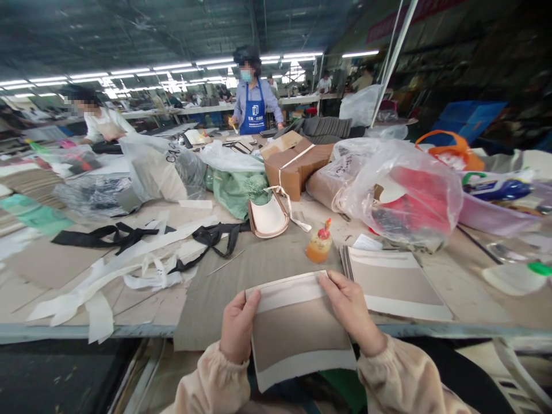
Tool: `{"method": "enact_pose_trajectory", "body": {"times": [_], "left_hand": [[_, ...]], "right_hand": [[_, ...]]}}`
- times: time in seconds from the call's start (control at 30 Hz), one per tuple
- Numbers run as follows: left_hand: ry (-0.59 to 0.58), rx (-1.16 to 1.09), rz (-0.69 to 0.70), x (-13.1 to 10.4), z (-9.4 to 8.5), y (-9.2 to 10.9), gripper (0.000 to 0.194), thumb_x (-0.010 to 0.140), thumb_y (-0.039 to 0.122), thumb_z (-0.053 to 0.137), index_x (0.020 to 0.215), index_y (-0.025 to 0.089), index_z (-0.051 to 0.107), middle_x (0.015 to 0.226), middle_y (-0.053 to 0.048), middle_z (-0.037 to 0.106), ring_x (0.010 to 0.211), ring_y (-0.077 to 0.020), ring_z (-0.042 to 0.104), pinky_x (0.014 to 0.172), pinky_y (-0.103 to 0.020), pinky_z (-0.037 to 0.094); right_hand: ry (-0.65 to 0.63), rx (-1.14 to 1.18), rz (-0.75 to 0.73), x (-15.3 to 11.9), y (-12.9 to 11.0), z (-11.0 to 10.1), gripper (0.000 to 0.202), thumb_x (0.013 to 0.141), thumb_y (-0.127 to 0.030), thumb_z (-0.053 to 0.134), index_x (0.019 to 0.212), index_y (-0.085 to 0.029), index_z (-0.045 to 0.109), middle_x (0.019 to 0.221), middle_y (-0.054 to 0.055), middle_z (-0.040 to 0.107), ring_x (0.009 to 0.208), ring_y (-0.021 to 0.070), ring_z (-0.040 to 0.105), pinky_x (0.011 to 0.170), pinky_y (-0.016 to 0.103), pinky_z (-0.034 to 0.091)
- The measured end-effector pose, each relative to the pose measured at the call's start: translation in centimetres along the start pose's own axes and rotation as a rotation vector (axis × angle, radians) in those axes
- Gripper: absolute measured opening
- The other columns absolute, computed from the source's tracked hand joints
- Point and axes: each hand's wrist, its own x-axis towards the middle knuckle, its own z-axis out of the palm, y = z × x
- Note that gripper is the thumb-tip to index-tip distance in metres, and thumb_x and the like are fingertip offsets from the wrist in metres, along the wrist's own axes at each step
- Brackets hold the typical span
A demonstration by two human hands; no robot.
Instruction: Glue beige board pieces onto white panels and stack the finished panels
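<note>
Fingers (250, 310) pinch a bowed, white-banded taupe sheet (299, 332)

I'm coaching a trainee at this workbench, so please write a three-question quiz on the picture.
1. True or false: the left hand and right hand both hold the white-edged panel.
2. What colour are the contents of the bottle?
a) blue
b) orange
c) green
3. Fill in: as the wearer sees it, the stack of similar panels lies to the ___ of the bottle.

Key: 1. True; 2. b; 3. right
</note>
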Motion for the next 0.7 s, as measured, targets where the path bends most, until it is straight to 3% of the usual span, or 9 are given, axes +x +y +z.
{"method": "enact_pose_trajectory", "body": {"times": [0.23,0.33,0.43,0.6,0.7], "left_hand": [[0.061,-0.054,-0.143,-0.2,-0.1,0.5,0.04,0.064,0.036,0.076,0.095,0.015,0.061,0.068,0.001,0.068,0.056,-0.0161,0.064,0.05,-0.022,0.048],[0.068,-0.017,-0.205,0.0,-0.4,0.9,0.047,0.061,0.036,0.078,0.1,0.019,0.06,0.066,0.003,0.068,0.056,-0.0169,0.064,0.048,-0.022,0.049],[0.039,0.012,-0.234,0.2,0.0,1.1,0.049,0.061,0.037,0.078,0.103,0.021,0.059,0.066,0.002,0.069,0.057,-0.0188,0.065,0.047,-0.023,0.049],[-0.05,-0.024,-0.257,0.2,3.0,0.2,0.053,0.063,0.037,0.076,0.109,0.017,0.058,0.078,-0.004,0.071,0.068,-0.0221,0.067,0.054,-0.027,0.052],[-0.27,0.045,-0.209,0.4,5.5,-0.5,0.054,0.07,0.039,0.071,0.115,0.014,0.055,0.094,-0.009,0.07,0.079,-0.0236,0.066,0.063,-0.029,0.052]], "right_hand": [[0.009,-0.012,-0.01,0.2,0.0,0.3,0.036,0.088,-0.041,0.045,0.06,-0.019,0.039,0.058,-0.005,0.036,0.059,0.0108,0.039,0.055,0.023,0.029],[-0.072,0.053,-0.009,0.2,-0.3,0.1,0.025,0.087,-0.04,0.046,0.077,-0.019,0.052,0.068,-0.004,0.049,0.066,0.0116,0.047,0.06,0.022,0.034],[-0.11,0.074,-0.033,0.2,-0.7,-0.6,0.019,0.085,-0.037,0.052,0.089,-0.019,0.056,0.076,-0.003,0.056,0.072,0.0127,0.051,0.064,0.022,0.038],[-0.054,-0.015,-0.03,0.0,-1.0,-3.7,0.017,0.083,-0.034,0.054,0.081,-0.018,0.056,0.072,-0.003,0.056,0.07,0.0128,0.051,0.06,0.021,0.037],[0.039,-0.162,-0.024,0.3,-0.5,-7.5,0.02,0.081,-0.037,0.055,0.078,-0.018,0.056,0.069,-0.003,0.055,0.068,0.0141,0.051,0.061,0.023,0.037]]}}
